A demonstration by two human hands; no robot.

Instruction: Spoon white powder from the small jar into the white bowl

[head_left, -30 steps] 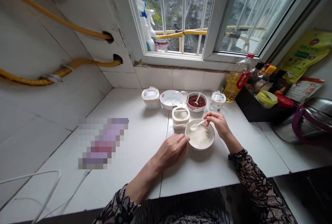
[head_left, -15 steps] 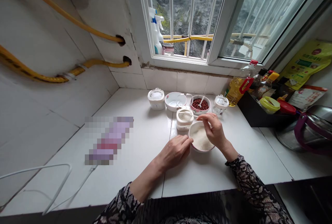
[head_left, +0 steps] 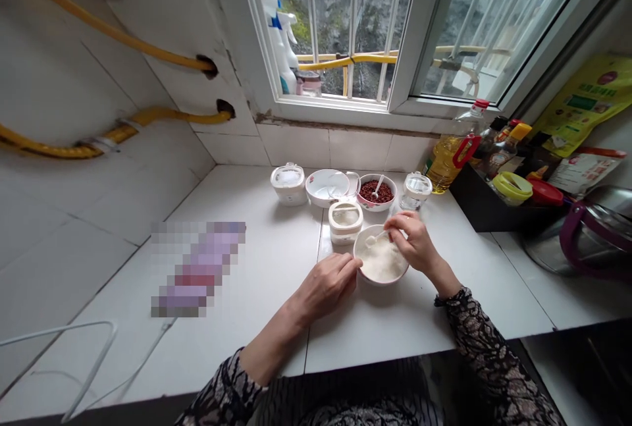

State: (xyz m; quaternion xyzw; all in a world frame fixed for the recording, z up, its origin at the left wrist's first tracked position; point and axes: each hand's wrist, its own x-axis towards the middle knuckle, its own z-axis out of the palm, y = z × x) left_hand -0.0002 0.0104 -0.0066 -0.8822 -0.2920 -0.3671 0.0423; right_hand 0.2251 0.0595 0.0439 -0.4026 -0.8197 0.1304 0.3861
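A white bowl (head_left: 361, 272) of pale powder (head_left: 385, 263) stands on the counter in front of me. My left hand (head_left: 334, 281) grips its left rim between thumb and fingers. Pinched in my right hand (head_left: 411, 236) is a small white spoon (head_left: 374, 239), its tip at the powder in the far left part of the bowl. Just behind the bowl stands an open square jar (head_left: 345, 232), with something pale inside it. Farther back, a bowl of dark red beans (head_left: 376, 193) holds another white spoon (head_left: 379, 184).
A lidded white jar (head_left: 289, 186), a white bowl (head_left: 326, 199) and a clear-lidded jar (head_left: 415, 190) line the back. An oil bottle (head_left: 447, 156) and a black box (head_left: 467, 205) of bottles stand right, beside a kettle (head_left: 553, 241). A blurred purple object (head_left: 202, 268) lies left.
My right hand has drawn back a little from the square jar, and the spoon is now inside the bowl. My left hand stays on the rim. The view has shifted slightly.
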